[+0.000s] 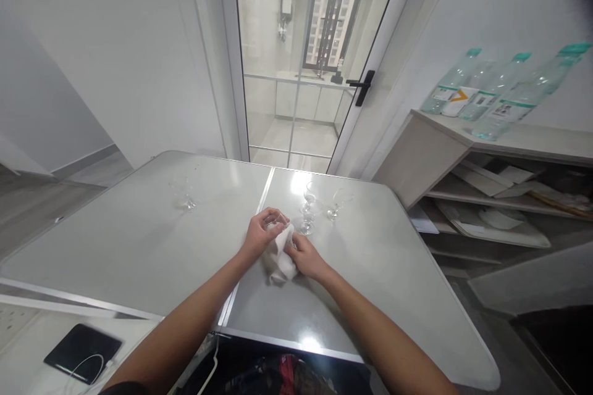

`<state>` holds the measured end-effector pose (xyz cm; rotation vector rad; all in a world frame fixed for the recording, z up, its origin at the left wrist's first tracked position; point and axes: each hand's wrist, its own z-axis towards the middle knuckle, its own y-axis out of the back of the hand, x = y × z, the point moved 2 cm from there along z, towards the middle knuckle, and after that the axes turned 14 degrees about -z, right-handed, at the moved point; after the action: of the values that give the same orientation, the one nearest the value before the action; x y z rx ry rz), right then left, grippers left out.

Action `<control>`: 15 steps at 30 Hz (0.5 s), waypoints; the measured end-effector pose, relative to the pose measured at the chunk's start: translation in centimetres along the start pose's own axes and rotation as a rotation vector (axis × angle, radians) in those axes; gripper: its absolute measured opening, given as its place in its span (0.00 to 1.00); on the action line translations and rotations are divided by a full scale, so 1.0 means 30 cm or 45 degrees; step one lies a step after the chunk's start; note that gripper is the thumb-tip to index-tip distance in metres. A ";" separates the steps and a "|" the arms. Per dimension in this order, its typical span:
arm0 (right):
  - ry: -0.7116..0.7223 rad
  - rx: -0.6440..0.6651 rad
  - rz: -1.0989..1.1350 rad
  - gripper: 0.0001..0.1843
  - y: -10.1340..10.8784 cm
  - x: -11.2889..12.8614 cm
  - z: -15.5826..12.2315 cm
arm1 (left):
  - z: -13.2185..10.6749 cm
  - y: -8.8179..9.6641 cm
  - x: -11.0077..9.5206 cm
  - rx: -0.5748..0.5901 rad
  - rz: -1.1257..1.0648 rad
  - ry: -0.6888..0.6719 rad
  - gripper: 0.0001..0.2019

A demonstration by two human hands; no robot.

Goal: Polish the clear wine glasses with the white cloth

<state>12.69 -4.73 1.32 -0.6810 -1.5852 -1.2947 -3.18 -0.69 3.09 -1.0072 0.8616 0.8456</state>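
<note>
My left hand [265, 231] is closed around a clear glass [277, 218], of which only a bit of the rim shows at the fingertips. A white cloth [282, 256] wraps the glass below and hangs toward the tabletop. My right hand [306, 257] grips the cloth from the right, its fingers partly hidden in the folds. Just beyond my hands stand clear stemmed glasses [307, 222] on the table, with another stemmed glass [332, 213] to their right. Farther left, a stemmed glass [189, 202] stands apart.
The grey table [370, 271] has a pale seam across it. Behind it is a glass door [269, 92] with a black handle [364, 87]. Plastic bottles [500, 111] stand on a shelf unit [430, 154] at right. A black tablet-like device [83, 352] lies at lower left.
</note>
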 end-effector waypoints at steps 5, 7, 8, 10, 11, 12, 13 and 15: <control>-0.219 0.401 0.659 0.25 -0.034 -0.015 -0.004 | 0.006 -0.004 0.019 0.115 -0.258 0.092 0.24; -0.177 0.342 0.525 0.23 -0.020 -0.011 0.001 | 0.007 -0.001 0.026 0.060 -0.231 0.092 0.23; -0.124 0.261 0.371 0.21 -0.010 -0.007 0.003 | 0.007 0.001 0.028 0.017 -0.201 0.084 0.23; -0.021 0.055 -0.057 0.15 0.007 0.006 0.005 | 0.005 0.004 0.027 -0.053 -0.127 0.057 0.21; 0.007 -0.036 -0.277 0.12 0.011 0.012 0.005 | 0.004 0.004 0.023 -0.074 -0.090 0.040 0.20; 0.016 -0.114 -0.455 0.10 0.012 0.017 0.003 | 0.003 0.004 0.019 -0.091 -0.063 0.022 0.20; 0.013 -0.166 -0.554 0.09 0.011 0.020 0.002 | 0.001 0.004 0.016 -0.105 -0.044 0.008 0.19; 0.003 -0.134 -0.441 0.11 0.003 0.022 0.000 | 0.001 0.006 0.012 -0.123 -0.049 0.004 0.19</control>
<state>12.51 -4.81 1.95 -0.4804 -1.6931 -1.6398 -3.20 -0.55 2.70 -1.1068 0.8074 0.8595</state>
